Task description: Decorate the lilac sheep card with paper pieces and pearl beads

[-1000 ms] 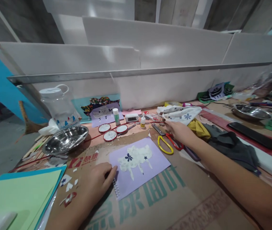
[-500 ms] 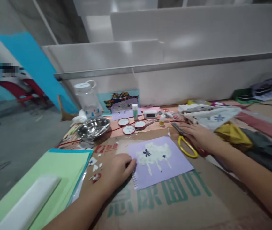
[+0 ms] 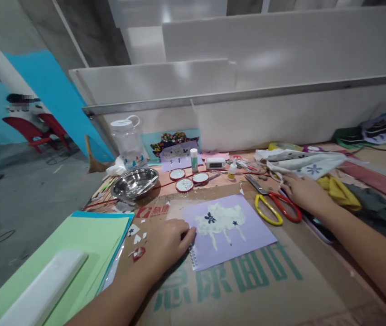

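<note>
Right hand [image 3: 304,194] has uncovered the red scissor handle [image 3: 297,218], grip unclear.

Arms: 2, both bare, coming in from below, well apart; elbows out of view.
Left forearm [image 3: 121,283]: slants up from below and left of its fingers.
Left wrist [image 3: 150,262]: behind the knuckles, nearly in line with the forearm.
Left hand [image 3: 174,237]: resting low, back upward, fingers loosely curled under.
Left thumb [image 3: 188,241]: stretched out, below the bent index finger, a small gap between the 2.
Right forearm [image 3: 366,237]: slants up from below and right of its fingers.
Right hand [image 3: 303,192]: farther forward than the left fingers, back upward.
Right fingers [image 3: 288,182]: reaching leftward, bunched; grip unclear.
</note>
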Action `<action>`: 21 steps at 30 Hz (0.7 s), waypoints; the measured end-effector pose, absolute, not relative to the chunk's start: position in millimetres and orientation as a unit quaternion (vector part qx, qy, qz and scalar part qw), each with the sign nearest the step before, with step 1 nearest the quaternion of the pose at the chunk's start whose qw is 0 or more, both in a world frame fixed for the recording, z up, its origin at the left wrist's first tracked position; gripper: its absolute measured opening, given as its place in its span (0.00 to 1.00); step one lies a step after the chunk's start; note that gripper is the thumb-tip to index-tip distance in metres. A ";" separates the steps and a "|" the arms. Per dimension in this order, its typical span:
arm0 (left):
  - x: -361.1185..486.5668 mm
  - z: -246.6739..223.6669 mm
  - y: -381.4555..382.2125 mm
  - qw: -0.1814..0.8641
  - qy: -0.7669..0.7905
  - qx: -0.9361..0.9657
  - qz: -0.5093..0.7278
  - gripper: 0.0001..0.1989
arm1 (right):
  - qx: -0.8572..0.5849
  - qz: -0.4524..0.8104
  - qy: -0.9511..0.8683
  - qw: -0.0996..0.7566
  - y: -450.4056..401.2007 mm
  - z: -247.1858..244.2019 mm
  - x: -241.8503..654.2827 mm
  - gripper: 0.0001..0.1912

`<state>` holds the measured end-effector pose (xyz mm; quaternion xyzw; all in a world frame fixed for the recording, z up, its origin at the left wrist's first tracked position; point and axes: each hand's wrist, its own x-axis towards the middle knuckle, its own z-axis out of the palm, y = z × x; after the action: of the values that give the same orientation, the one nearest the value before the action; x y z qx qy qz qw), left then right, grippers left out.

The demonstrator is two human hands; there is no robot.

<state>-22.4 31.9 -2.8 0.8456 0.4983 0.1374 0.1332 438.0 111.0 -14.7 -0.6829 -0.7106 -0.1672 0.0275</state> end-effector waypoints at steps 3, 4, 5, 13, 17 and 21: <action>-23.9 -5.8 32.8 0.135 0.495 0.846 0.143 0.24 | -0.699 -0.173 -0.693 0.012 105.7 -10.6 438.5 0.19; -24.4 -7.0 33.3 0.137 0.492 0.848 0.144 0.24 | -0.709 -0.177 -0.682 0.011 104.1 -8.8 438.1 0.20; -24.9 -8.2 34.0 0.138 0.489 0.849 0.146 0.24 | -0.717 -0.181 -0.673 0.009 102.7 -6.9 437.4 0.20; -25.5 -9.5 37.3 0.150 0.491 0.844 0.152 0.25 | -0.769 -0.169 -0.616 -0.027 95.3 5.6 440.8 0.17; -25.8 -7.9 37.4 0.145 0.497 0.843 0.146 0.25 | -0.791 -0.164 -0.589 -0.018 87.6 14.6 447.2 0.18; -29.1 -10.4 38.5 0.146 0.495 0.845 0.137 0.24 | -0.763 -0.156 -0.627 0.020 86.4 23.5 435.6 0.14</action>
<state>-29.1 38.5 -10.4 0.8453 0.4954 0.1375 0.1456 435.6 86.4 23.5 -0.7632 -0.6268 -0.1558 0.0203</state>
